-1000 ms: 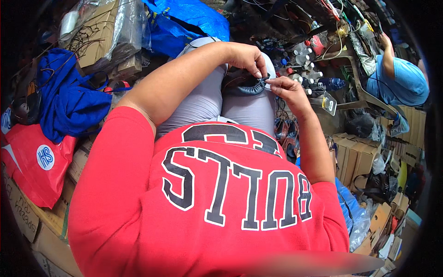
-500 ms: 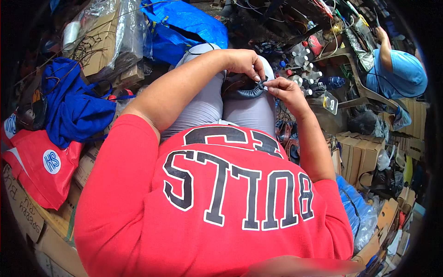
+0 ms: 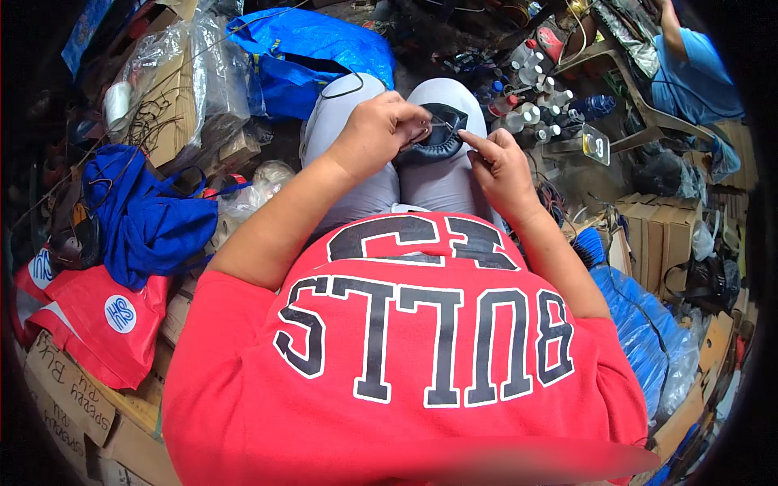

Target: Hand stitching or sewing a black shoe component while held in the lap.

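Note:
A dark leather shoe upper (image 3: 442, 150) with a puckered, stitched edge rests across my thighs. My left hand (image 3: 385, 134) is over its left side, thumb and fingers pinched together. A thin light strand, seemingly thread (image 3: 442, 124), runs from those fingertips across the shoe opening. My right hand (image 3: 501, 166) is at the right edge of the upper; its index fingertip touches the rim and the other fingers are curled in. Whether a needle is in either hand is too small to tell.
Several plastic bottles (image 3: 531, 101) stand beyond my right knee. A blue sheet bag (image 3: 316, 49) lies ahead, and blue cloth (image 3: 150, 215) and a red bag (image 3: 105, 324) are at left. Cardboard boxes (image 3: 660, 235) stand at right. Another person's blue sleeve (image 3: 697, 77) shows at far right.
My hands were together, pinching at the shoe upper's edge. Now they are apart: the left has moved left and nearer, the right slightly nearer. More of the upper shows, and the view has shifted.

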The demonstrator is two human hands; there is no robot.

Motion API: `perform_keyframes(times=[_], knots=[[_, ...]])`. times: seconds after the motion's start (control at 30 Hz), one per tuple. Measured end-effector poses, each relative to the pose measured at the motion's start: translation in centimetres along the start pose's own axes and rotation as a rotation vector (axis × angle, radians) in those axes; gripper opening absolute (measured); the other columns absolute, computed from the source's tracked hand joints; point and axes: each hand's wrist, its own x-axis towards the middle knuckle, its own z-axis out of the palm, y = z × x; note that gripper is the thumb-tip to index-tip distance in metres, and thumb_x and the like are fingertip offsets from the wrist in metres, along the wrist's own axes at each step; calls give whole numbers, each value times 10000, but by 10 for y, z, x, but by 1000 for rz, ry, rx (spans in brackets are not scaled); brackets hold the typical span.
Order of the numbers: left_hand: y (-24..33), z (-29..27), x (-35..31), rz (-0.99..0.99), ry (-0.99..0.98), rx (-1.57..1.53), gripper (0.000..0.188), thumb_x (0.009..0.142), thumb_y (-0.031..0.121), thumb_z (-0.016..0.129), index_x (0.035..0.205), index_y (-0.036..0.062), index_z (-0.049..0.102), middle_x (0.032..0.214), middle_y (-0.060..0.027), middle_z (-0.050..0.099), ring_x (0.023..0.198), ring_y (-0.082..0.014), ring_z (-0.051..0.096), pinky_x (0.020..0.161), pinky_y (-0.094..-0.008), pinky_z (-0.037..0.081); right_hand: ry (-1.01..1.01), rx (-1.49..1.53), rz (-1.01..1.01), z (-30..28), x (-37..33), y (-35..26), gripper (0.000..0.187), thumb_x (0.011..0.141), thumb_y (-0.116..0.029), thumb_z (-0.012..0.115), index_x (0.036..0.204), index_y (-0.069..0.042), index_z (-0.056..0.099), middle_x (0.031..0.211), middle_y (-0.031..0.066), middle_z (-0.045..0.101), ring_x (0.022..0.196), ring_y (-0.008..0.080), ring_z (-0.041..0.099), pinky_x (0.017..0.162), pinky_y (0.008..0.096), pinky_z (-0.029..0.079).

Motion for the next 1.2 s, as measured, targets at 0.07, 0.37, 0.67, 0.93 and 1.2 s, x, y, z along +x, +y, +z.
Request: perform_keyframes(times=[0.07, 0.37, 0.67, 0.93, 1.2], knots=[[1, 3, -1, 47, -7, 159, 225, 719, 6, 649, 908, 119, 696, 737, -41, 551, 722, -180, 568, 658, -292, 450, 70, -108, -72, 4, -3, -1, 350, 723, 3, 601, 1046, -122, 654, 740, 121, 517, 685, 290, 545, 634, 383, 451], [-4, 7, 4, 120, 3, 301, 155, 677, 129, 726, 821, 185, 714, 680, -1, 555, 731, -193, 510, 669, -335, 360, 1, 82, 82, 1, -1, 6, 315, 761, -25, 604, 1054, -126, 661, 755, 98, 505, 660, 232, 539, 620, 318, 447], [-2, -1, -2, 53, -37, 399, 177, 678, 150, 726, 840, 222, 726, 686, 14, 562, 746, -172, 502, 719, -339, 312, -67, 8, 41, -10, 5, -1, 292, 776, -55, 594, 1049, -129, 667, 748, 126, 539, 660, 250, 556, 626, 333, 454], [-5, 4, 10, 71, -19, 87, 212, 676, 90, 716, 861, 192, 727, 691, -12, 538, 741, -179, 483, 681, -308, 379, -150, 260, 229, -15, 9, 6, 298, 790, -7, 564, 1033, -137, 676, 818, 75, 523, 725, 183, 532, 688, 298, 445], [-11, 6, 17, 52, -73, 175, 209, 678, 67, 704, 854, 176, 732, 722, -29, 473, 743, -191, 461, 670, -294, 396, -311, 400, 216, -24, 30, 30, 398, 759, 96, 471, 1023, -117, 679, 861, 46, 504, 833, 143, 508, 788, 241, 423]])
